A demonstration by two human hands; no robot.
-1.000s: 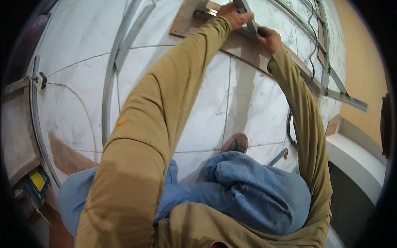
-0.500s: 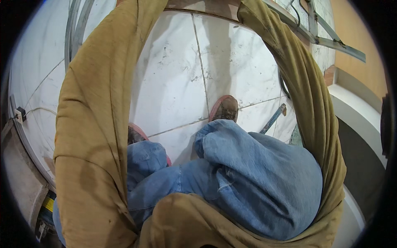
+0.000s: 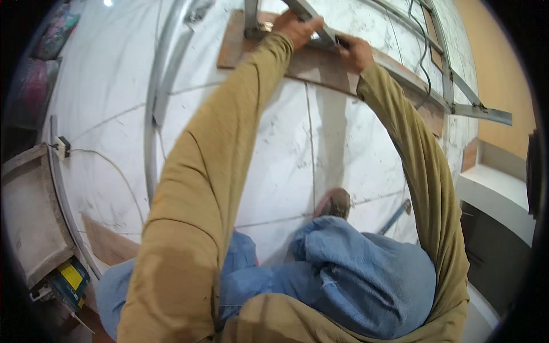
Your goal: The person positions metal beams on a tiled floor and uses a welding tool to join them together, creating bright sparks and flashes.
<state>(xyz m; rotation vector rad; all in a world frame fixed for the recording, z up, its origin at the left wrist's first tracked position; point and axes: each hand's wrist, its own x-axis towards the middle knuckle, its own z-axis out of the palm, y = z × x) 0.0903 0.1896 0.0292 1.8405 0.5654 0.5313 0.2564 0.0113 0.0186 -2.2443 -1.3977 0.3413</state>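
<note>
Both my arms reach forward to the far edge of the view. My left hand (image 3: pixel 297 28) is closed around a grey metal bar (image 3: pixel 325 35), which slants down to the right. Beside the bar's near end, my right hand (image 3: pixel 358 54) has its fingers curled in. A small dark shape shows at its fingertips; what it is cannot be made out. Under the bar lies a reddish-brown wooden board (image 3: pixel 230 46). A metal frame (image 3: pixel 449 86) of welded bars stretches along the board to the right.
Long grey metal bars (image 3: pixel 153 123) lie to the left on white tiles. A hammer-like tool (image 3: pixel 396 217) rests by my right knee. A white cable runs from a socket block (image 3: pixel 63 146). A green and yellow power tool (image 3: pixel 70 281) sits lower left. A white ledge (image 3: pixel 494 197) stands at right.
The view has tilted up and shifted left, bringing both my hands, the board and more of the metal frame into sight. Earlier, both hands were beyond the upper edge.
</note>
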